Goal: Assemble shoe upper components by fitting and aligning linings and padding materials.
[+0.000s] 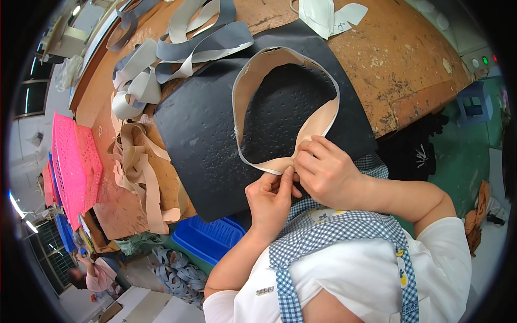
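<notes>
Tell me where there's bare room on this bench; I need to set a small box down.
The bare wooden top right of the black mat, below the white pieces, is free. Left of the mat it is crowded: grey strips, beige strips, pink basket. Both hands and the beige loop occupy the mat.

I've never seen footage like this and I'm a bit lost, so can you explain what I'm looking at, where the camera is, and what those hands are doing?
There is no machine here, only a person working with bare hands. The single picture comes from a wide fisheye camera worn on the person's head, looking down, which is why straight edges bend near the rim. The left hand and right hand pinch together the two ends of a beige curved strip, which forms a loop lying on a dark mat. The mat rests on a worn wooden workbench. Further up lie grey strips, and to the left a heap of beige strips and a pink basket. A blue basket sits below the bench edge.
</notes>
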`<state>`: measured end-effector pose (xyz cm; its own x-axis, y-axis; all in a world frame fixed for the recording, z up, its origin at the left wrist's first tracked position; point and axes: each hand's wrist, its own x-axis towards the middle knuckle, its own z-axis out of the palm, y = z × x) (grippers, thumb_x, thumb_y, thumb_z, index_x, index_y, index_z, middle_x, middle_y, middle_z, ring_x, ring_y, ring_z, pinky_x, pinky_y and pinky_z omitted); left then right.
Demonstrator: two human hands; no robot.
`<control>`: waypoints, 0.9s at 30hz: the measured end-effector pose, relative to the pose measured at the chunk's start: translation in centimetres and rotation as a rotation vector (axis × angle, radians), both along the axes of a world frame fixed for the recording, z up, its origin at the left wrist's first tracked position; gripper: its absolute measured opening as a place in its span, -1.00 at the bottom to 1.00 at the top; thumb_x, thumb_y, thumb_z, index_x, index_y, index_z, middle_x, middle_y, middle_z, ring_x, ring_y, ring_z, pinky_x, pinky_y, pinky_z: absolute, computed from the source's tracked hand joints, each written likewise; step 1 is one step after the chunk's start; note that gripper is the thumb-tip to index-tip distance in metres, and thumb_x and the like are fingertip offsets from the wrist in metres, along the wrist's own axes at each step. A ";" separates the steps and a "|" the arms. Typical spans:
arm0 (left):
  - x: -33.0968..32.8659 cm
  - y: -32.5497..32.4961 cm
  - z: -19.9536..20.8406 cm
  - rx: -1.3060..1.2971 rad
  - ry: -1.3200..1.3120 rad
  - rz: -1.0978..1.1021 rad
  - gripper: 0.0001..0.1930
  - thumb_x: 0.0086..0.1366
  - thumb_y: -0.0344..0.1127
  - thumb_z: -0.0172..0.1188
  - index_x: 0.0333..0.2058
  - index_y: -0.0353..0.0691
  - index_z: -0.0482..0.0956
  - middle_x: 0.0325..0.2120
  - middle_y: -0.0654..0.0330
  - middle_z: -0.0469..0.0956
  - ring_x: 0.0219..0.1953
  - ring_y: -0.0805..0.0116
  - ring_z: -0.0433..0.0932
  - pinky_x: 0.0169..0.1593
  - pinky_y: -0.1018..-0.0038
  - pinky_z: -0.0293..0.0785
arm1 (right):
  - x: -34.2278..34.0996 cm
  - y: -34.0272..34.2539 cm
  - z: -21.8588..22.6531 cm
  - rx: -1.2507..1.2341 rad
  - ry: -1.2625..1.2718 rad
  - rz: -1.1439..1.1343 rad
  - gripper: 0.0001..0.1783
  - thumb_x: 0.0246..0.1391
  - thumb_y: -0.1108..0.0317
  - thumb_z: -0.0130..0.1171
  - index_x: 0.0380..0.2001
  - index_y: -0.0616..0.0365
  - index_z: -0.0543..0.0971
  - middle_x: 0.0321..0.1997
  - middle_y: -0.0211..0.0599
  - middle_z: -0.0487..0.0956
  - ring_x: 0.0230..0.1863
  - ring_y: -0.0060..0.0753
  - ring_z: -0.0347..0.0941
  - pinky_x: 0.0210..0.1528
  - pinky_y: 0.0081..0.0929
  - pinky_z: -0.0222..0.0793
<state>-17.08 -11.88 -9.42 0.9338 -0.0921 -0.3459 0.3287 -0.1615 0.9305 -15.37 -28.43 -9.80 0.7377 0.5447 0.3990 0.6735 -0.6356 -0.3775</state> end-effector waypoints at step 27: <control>3.9 -2.1 2.8 0.721 -0.650 -0.760 -0.76 0.16 -0.55 0.15 -0.17 -0.35 0.40 -0.34 -0.02 0.47 -0.26 0.04 0.53 -0.22 0.25 0.51 | 0.0 -6.2 -1.2 0.459 0.140 -0.675 -0.87 0.35 0.51 -0.16 -0.15 0.30 0.37 -0.20 -0.11 0.51 -0.22 -0.19 0.54 -0.15 -0.38 0.54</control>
